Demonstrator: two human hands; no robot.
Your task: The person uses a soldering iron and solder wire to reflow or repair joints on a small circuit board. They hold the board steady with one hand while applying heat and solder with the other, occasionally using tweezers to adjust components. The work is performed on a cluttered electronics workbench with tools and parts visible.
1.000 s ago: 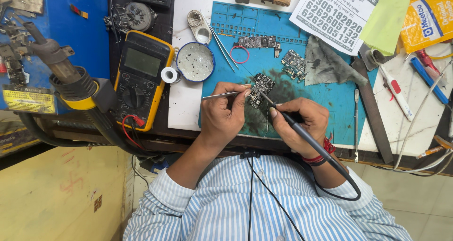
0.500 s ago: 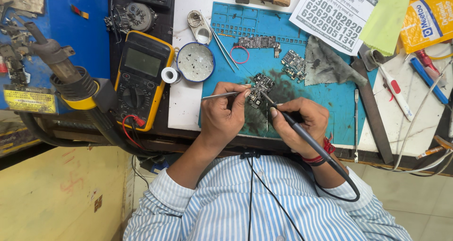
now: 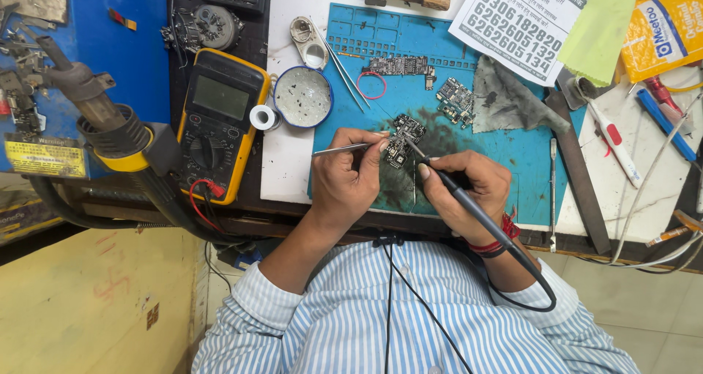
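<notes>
A small dark circuit board (image 3: 404, 136) lies on the blue work mat (image 3: 527, 154). My left hand (image 3: 350, 176) grips metal tweezers (image 3: 338, 149), whose tips rest at the board's left edge. My right hand (image 3: 465, 191) holds a black soldering iron (image 3: 458, 191) like a pen, its tip touching the board from the right. The iron's black cable loops back past my right wrist. Both hands rest on the mat just below the board.
A yellow multimeter (image 3: 220, 121) lies left of the mat, beside a round tin (image 3: 303, 96) and a solder reel (image 3: 261, 117). Two more boards (image 3: 399, 65), (image 3: 455, 96), a grey cloth (image 3: 509, 103) and a printed sheet (image 3: 516, 23) lie farther back. A hot-air nozzle (image 3: 102, 118) stands far left.
</notes>
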